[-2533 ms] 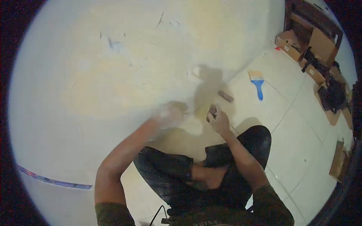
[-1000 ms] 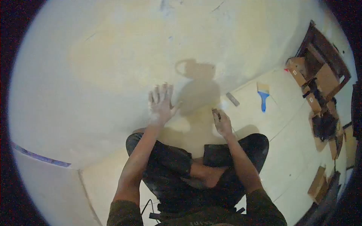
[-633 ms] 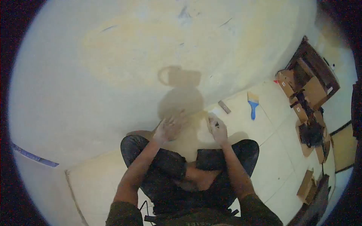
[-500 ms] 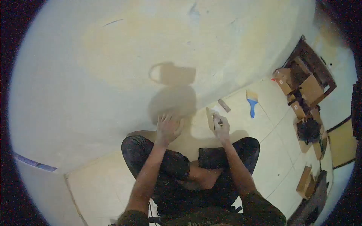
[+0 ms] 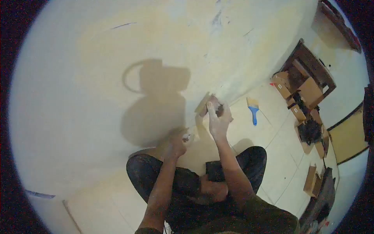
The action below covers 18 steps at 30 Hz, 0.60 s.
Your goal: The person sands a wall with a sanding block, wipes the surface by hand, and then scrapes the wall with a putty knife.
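My right hand (image 5: 220, 119) is raised close to the wall, its fingers closed round a small tan-brown block (image 5: 202, 105). My left hand (image 5: 178, 143) is lower and further left, over my crossed legs and beside the wall. Its fingers are wrapped round a small scraper-like tool (image 5: 187, 136) with a whitish part showing; most of the tool is hidden. On the tiled floor to the right of my right hand lies a brush (image 5: 253, 111) with a blue handle and pale bristles.
The pale wall (image 5: 97, 78) has yellowish patches, dark scratches and my shadow. At the right are cardboard boxes (image 5: 309, 93) by a dark wooden frame (image 5: 325, 74), a black bundle (image 5: 310, 131) and an open carton (image 5: 312, 182). My knees flank the workspace.
The block has left the floor and is in my right hand, which has moved up and left. The tool from my right hand now appears in my left hand, which has closed. The view has shifted.
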Tool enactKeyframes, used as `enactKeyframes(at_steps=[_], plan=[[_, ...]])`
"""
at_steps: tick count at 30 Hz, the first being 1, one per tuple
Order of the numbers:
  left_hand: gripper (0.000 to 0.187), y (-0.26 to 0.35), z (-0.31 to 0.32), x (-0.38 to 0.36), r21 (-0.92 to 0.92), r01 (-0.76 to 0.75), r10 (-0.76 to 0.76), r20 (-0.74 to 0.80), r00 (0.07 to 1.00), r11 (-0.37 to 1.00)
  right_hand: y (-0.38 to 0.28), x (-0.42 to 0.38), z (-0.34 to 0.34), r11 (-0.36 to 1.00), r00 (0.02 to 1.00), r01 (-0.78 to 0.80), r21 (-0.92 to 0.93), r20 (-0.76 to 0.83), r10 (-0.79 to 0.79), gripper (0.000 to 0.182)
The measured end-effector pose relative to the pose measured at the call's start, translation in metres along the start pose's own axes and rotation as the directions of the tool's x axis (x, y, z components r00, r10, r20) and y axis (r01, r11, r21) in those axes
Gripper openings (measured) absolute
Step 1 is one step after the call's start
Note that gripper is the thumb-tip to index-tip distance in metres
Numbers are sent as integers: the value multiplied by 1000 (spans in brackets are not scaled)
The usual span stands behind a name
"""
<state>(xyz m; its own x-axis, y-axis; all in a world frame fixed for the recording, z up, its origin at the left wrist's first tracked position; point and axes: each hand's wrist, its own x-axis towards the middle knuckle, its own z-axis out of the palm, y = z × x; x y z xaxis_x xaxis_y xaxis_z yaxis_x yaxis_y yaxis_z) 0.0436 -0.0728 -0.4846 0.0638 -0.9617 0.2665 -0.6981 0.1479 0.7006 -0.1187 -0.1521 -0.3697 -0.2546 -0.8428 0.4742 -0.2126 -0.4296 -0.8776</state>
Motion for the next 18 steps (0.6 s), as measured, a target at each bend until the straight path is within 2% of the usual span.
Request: enactKeyframes(at_steps=[1,3,4,7,10,13,16,18], plan=[[44,-6,3,4,-16,-76,75,-87,993,997,-3,2,7,1000,1000,-26,7,10,26,26],[44,3,-6,7,-22,123,-124,-31,992,992,-7,2,17,996,996,-85,12,34,85,26],[44,10,-12,10,-19,222,-222,-3,975,975,-7,-5,18,984,982,-162,-79,83,169,23],[44,-1,-1,12,-57,194,-195,-11,981,979,40,-36,39,983,988,-117,145,120,100,21],[42,-15,9,15,-94,55,-73,-206,976,994,42,-38,47,981,991,-110,157,94,96,22],[40,-29,25,15,-242,142,-171,-101,980,960,29,-20,46,985,990,-129,118,70,121,22],[40,-20,22,18,-237,241,-271,-103,957,941,36,-25,46,993,994,-92,72,72,87,21],[39,-19,13,22,-150,235,-243,-38,969,960,43,-40,47,994,989,-100,55,111,93,20]])
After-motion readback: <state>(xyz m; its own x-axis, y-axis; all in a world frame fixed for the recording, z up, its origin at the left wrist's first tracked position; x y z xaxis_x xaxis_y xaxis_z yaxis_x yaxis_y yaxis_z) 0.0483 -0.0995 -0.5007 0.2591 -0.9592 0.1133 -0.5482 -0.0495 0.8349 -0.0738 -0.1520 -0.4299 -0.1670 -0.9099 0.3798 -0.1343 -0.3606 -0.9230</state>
